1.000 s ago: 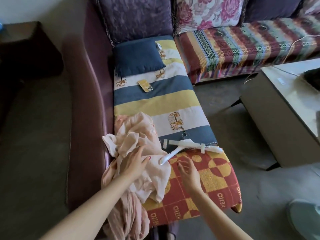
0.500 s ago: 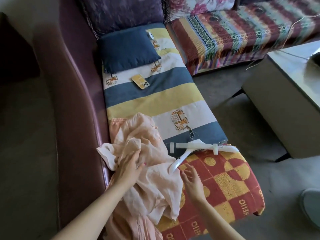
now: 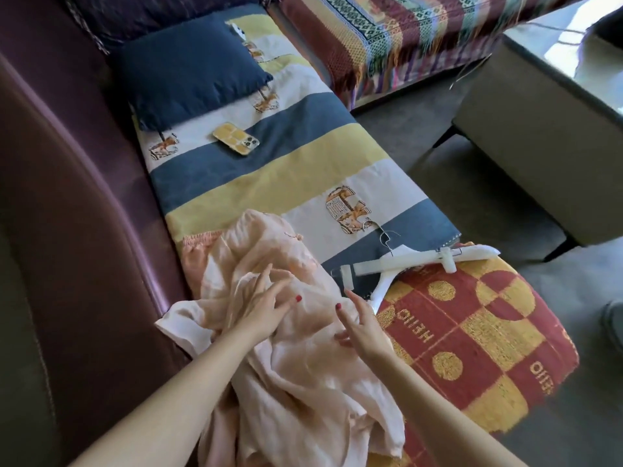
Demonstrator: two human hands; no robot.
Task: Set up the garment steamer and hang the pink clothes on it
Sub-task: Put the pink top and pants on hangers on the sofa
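In the head view, the pink clothes (image 3: pixel 286 332) lie crumpled on the near part of the sofa seat (image 3: pixel 269 170), partly on a striped cover and partly on a red and yellow towel (image 3: pixel 472 335). The left hand (image 3: pixel 266 305) rests on top of the cloth with its fingers spread and mostly straight; its grip pinches nothing. The right hand (image 3: pixel 360 326) is over the right edge of the clothes, its fingers loose and apart, and its grip also holds nothing. A white hanger (image 3: pixel 408 264) lies just beside the clothes, on the border of the cover and the towel. Farther back, a yellow phone (image 3: pixel 236 139) lies near a dark blue pillow (image 3: pixel 192 67). A low tabletop (image 3: pixel 546 106) stands at the right.
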